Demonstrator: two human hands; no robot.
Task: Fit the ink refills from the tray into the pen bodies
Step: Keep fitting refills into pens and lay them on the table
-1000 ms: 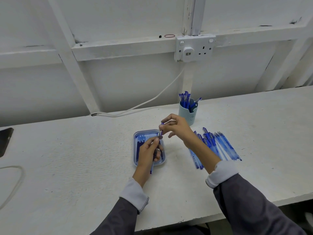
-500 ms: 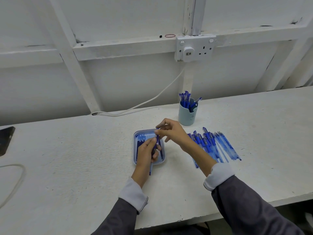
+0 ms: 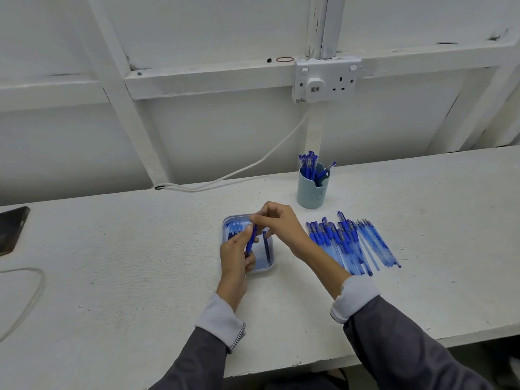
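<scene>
One white workbench (image 3: 140,263) carries a fan of empty pen bodies (image 3: 351,244), lying right of a pale blue tray (image 3: 272,258), with a cup of pens (image 3: 311,191) behind. Over the tray, the left hand (image 3: 235,257) grips a blue pen body (image 3: 251,239) upright and the right hand (image 3: 278,223) pinches its top end. Dark ink refills (image 3: 266,249) lie in the tray.

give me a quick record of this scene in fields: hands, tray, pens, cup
left hand: grips a blue pen over the tray
right hand: pinches the pen's top end
tray: light blue, on the table, one dark refill along its right side
loose pens: row on the table, right of the tray
cup: upright behind the row, holds blue pens
</scene>
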